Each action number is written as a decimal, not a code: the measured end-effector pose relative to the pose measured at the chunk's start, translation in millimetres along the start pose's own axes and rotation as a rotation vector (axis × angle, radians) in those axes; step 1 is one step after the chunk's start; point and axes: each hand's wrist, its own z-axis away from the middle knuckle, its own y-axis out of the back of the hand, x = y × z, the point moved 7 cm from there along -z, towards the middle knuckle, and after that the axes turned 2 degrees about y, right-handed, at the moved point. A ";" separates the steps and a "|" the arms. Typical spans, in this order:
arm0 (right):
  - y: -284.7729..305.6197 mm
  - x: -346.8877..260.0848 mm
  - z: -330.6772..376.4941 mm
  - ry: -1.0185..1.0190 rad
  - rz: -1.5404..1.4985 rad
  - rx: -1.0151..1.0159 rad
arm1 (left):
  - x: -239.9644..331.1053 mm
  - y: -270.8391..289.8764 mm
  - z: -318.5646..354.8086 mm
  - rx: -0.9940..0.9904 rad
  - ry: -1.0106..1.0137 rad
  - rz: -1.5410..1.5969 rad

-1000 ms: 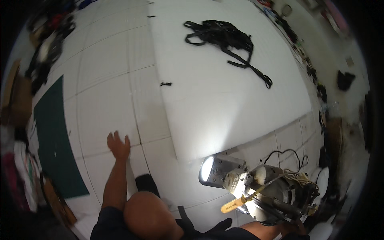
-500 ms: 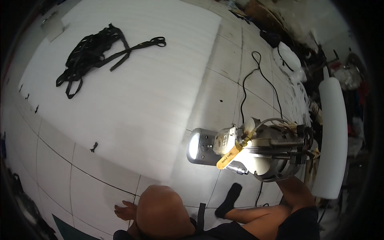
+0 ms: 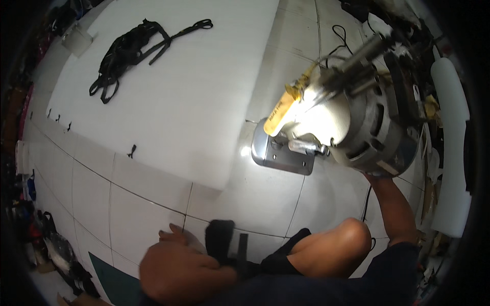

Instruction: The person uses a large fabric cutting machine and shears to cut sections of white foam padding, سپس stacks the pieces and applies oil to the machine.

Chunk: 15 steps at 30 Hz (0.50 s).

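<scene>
A motor-driven upright machine (image 3: 377, 132), resembling a fabric cutter, stands at my right on a grey base plate (image 3: 288, 162). A lamp lights its front, and a yellow lever (image 3: 279, 116) sticks out there. My right arm reaches up to the motor's near side. Only the edge of my right hand (image 3: 376, 178) shows below the housing; its fingers are hidden behind the motor. My left hand (image 3: 176, 234) is low by the tiled floor beside my bent left leg, fingers apart and holding nothing.
A large white foam sheet (image 3: 178, 107) covers the floor ahead-left, bearing a tangle of black straps (image 3: 127, 48). A white foam roll (image 3: 449, 148) stands at the far right. A black cable loop (image 3: 337, 41) lies behind the machine. Clutter (image 3: 64, 250) lines the left edge.
My view has shifted, and the machine now appears larger, higher and more tilted in it. My right arm still reaches to the motor; my left hand stays low by the floor.
</scene>
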 end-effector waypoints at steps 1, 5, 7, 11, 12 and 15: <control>-4.3 -5.1 -3.4 0.015 -0.026 0.007 | 9.2 13.7 -13.5 -0.090 -0.005 0.011; 11.8 -24.5 -1.0 0.012 -0.050 0.019 | 87.6 -19.1 -129.9 -0.680 -0.427 0.279; 8.4 -24.6 8.0 -0.018 -0.044 0.000 | 151.1 -0.7 -115.8 -1.060 -0.319 0.415; 12.6 -31.4 11.1 -0.032 -0.031 -0.020 | 251.3 11.7 -78.6 -1.260 -0.316 0.650; 12.1 -32.9 13.4 -0.048 -0.034 -0.030 | 268.6 5.0 -65.4 -1.289 -0.303 0.731; 0.6 -38.7 10.3 -0.043 -0.046 -0.044 | 273.5 3.1 -40.3 -1.322 -0.199 0.830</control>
